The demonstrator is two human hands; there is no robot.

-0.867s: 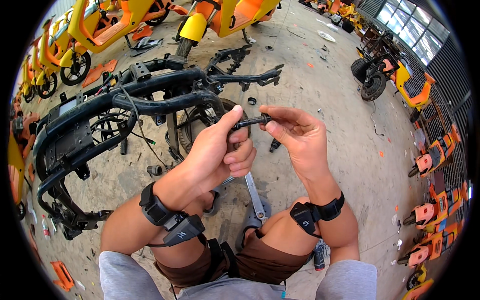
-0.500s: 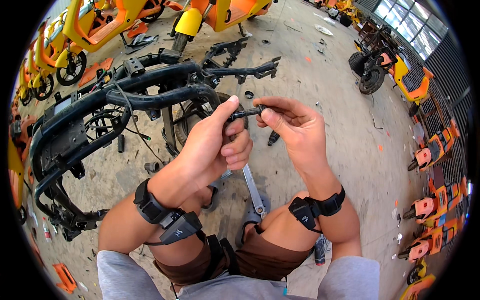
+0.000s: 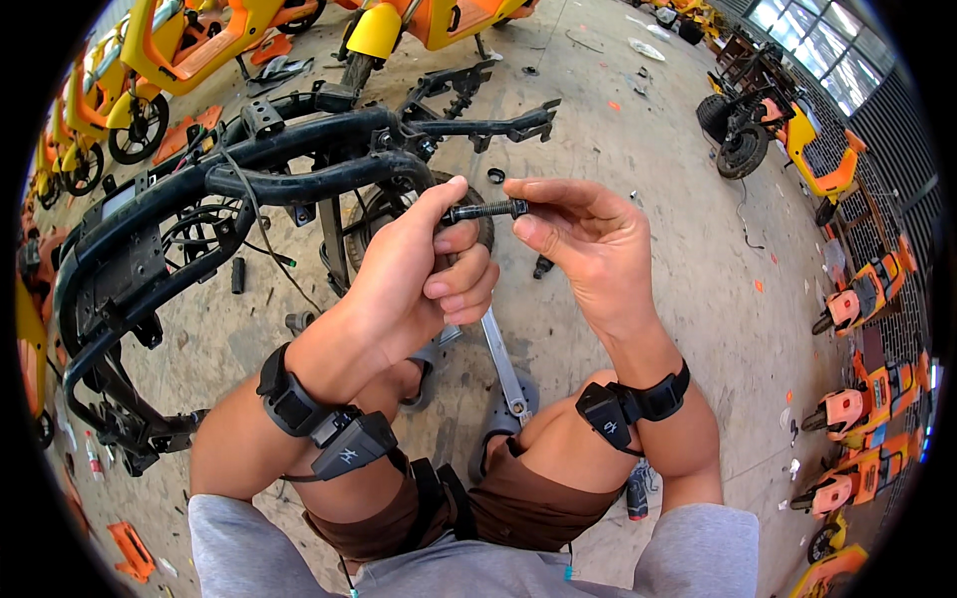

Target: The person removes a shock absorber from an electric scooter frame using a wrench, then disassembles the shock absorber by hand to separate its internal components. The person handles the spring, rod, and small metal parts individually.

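My left hand (image 3: pixel 419 269) is closed on a dark threaded bolt (image 3: pixel 483 211), its fingers curled and thumb along the near end. My right hand (image 3: pixel 588 249) pinches at the bolt's far end, around a small dark nut or head (image 3: pixel 516 208). A long silver wrench (image 3: pixel 504 364) is below my hands near my right shoe; its upper end is hidden. Just beyond my hands, the black bare vehicle frame (image 3: pixel 279 182) stands with its wheel and loose cables. A small black ring (image 3: pixel 495 175) and a dark cylindrical part (image 3: pixel 542 267) lie on the floor.
Yellow and orange scooters (image 3: pixel 159 45) line the back left; more stand along the right wall (image 3: pixel 859 297). A partly stripped black scooter (image 3: pixel 743 135) is at the back right. Orange panels (image 3: pixel 133 548), a bottle, a power tool (image 3: pixel 638 493) and scraps lie on the concrete floor (image 3: pixel 698 289).
Both hands and the bolt have risen slightly in the picture, and the background has shifted a little. My right thumb and fingertips have shifted slightly around the bolt's end.
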